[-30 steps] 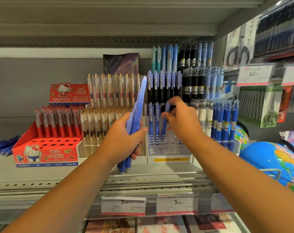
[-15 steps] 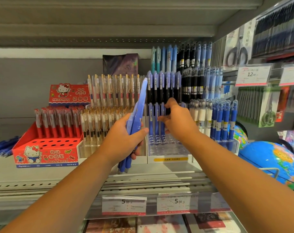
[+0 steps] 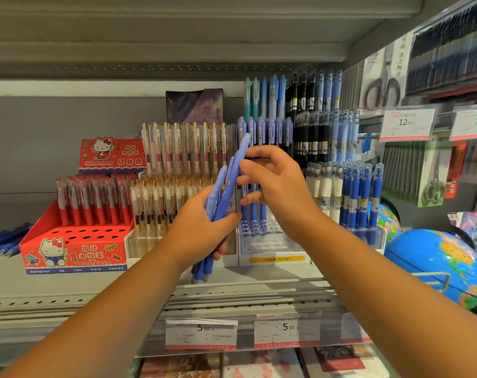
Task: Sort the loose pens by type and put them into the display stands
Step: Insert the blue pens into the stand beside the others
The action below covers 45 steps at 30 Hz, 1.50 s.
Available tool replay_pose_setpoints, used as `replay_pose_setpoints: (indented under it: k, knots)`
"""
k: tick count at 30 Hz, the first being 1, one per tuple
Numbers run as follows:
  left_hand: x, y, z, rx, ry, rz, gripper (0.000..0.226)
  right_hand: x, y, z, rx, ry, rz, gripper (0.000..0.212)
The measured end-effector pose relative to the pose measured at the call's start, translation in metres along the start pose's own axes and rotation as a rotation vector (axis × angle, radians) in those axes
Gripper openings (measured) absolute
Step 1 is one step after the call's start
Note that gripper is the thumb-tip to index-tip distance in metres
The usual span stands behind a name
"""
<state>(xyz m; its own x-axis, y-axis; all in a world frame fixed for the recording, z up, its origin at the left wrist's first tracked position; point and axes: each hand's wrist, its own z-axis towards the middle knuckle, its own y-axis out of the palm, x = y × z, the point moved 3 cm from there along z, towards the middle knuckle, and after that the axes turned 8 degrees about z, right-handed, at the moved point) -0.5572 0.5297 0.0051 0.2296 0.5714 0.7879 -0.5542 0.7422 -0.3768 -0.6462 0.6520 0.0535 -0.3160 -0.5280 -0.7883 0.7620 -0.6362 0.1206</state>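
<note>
Shop shelf [image 3: 68, 285], clear pen stand [image 3: 270, 242].
Before it, left hand [image 3: 202, 236] fingers clasp pen bundle [image 3: 218, 203]; right hand [image 3: 281, 186] fingers pinch tallest pen [image 3: 241, 151].

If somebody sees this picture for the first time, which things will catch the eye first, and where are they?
In the centre, the left hand grips a bundle of lilac-blue pens, and the right hand reaches for the tallest one. On the shelf at the left stands a bright red display stand with red pens; at the lower right a vivid blue globe shows.
</note>
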Motion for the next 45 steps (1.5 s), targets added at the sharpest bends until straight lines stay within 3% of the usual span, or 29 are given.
replay_pose_setpoints:
  k: [6,12,18,21,24,31,37,45]
  knots:
    - [-0.001,0.001,0.001,-0.009,0.008,0.004,0.037,0.002,-0.003,-0.004,0.0,-0.051,-0.085,0.02]
    - [-0.003,0.0,0.001,-0.014,-0.003,0.012,0.032,0.003,-0.008,-0.001,0.049,0.044,0.04,0.011]
    - [-0.003,0.001,0.0,-0.036,0.008,-0.017,0.028,0.004,-0.008,0.0,-0.098,0.115,0.156,0.017]
    - [-0.001,0.001,-0.001,-0.041,0.017,-0.019,0.028,0.003,-0.013,0.002,-0.068,0.075,0.144,0.014]
    - [-0.001,0.001,-0.001,-0.035,0.02,-0.004,0.01,-0.001,-0.022,0.004,0.063,-0.049,0.011,0.022]
    - [-0.001,0.0,-0.001,-0.003,0.004,0.044,0.013,-0.008,-0.051,0.013,0.34,-0.204,-0.221,0.029]
    - [0.0,0.001,-0.002,-0.01,-0.01,0.038,0.012,-0.003,-0.055,0.012,0.32,-0.423,-0.772,0.028]
    - [0.0,0.002,-0.001,-0.014,-0.021,0.009,0.01,0.008,-0.053,0.013,0.234,-0.376,-0.891,0.037]
